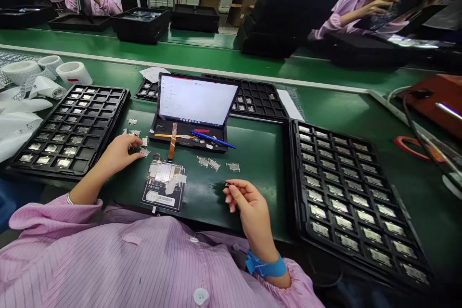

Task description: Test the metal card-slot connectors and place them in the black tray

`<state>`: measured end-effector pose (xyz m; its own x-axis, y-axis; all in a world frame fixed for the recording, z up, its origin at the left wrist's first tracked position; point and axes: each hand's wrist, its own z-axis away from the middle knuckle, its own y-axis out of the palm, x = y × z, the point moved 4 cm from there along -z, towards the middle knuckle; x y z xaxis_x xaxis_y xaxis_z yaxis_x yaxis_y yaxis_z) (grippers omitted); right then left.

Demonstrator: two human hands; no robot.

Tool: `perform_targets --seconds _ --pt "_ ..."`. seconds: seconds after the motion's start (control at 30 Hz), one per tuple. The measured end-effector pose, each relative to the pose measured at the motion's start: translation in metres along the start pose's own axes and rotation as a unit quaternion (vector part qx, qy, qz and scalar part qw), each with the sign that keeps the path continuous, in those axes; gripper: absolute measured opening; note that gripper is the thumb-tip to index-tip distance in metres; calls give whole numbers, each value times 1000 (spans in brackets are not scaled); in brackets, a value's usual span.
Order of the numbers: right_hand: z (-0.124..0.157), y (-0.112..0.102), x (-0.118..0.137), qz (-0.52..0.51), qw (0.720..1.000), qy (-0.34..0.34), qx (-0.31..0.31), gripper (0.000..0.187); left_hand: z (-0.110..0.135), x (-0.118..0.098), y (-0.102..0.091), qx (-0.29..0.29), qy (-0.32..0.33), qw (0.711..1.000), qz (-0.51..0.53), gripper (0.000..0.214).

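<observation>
My left hand (pixel 121 153) rests on the green table with its fingers curled, the fingertips pinching a small silver chip (pixel 144 152) among a few loose ones. My right hand (pixel 249 207), wearing a blue wrist strap (pixel 263 265), is closed in a pinch on a tiny dark part (pixel 226 184). Between the hands lies a circuit board (pixel 164 185) on a black card, joined by an orange flex cable (pixel 173 142) to a tablet fixture with a lit white screen (pixel 197 101). Several more chips (pixel 212 164) lie loose right of the board.
A black tray of chips (pixel 70 127) sits at left, a larger one (pixel 353 202) at right, another (pixel 252 98) behind the screen. White tape rolls (pixel 72 73) lie far left. A blue pen (pixel 212 139) rests on the fixture. Two people in pink work across the belt.
</observation>
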<state>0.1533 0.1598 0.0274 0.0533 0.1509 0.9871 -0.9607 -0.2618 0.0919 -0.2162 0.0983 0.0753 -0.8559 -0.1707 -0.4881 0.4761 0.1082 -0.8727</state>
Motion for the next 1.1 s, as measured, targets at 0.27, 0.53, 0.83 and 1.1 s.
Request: perform_targets --seconds 0.27,0.53,0.83,1.1 --pt "2 0 1 10 1000 -9 -4 24 -8 -5 -1 54 56 997 -25 11" --pt "2 3 2 30 999 -15 -2 25 -11 -11 1 97 84 991 -28 13" --pt "4 4 5 26 1000 -10 -7 26 -1 -12 5 107 50 993 2 16" --pt "3 7 5 -47 998 42 2 29 -4 1 8 123 22 992 0 34"
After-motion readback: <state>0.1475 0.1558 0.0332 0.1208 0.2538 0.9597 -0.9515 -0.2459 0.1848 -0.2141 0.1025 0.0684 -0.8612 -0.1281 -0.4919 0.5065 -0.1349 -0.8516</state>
